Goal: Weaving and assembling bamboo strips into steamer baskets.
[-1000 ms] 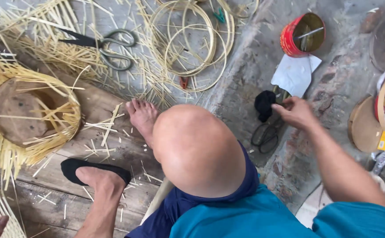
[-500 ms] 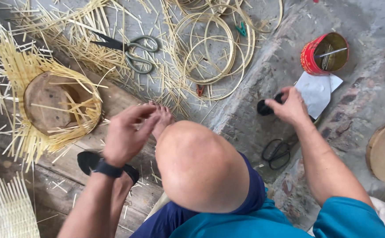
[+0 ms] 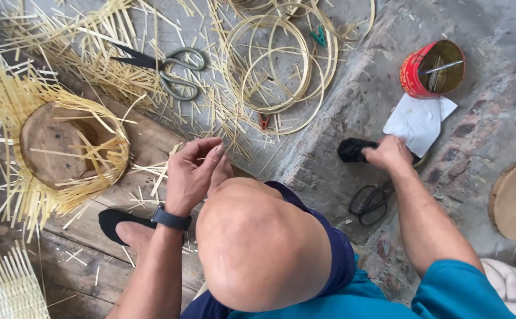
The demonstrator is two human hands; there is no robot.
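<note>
Black cloth (image 3: 352, 150) gripped in right hand (image 3: 390, 155); left hand (image 3: 190, 177) loosely spread; two scissors.

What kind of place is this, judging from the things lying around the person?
Probably a home basket-weaving workspace on the ground. Pale bamboo strips lie scattered over worn wooden boards, a half-woven basket on a round wooden form sits nearby, and large metal scissors and coiled bamboo hoops rest on the rough concrete floor.
</note>
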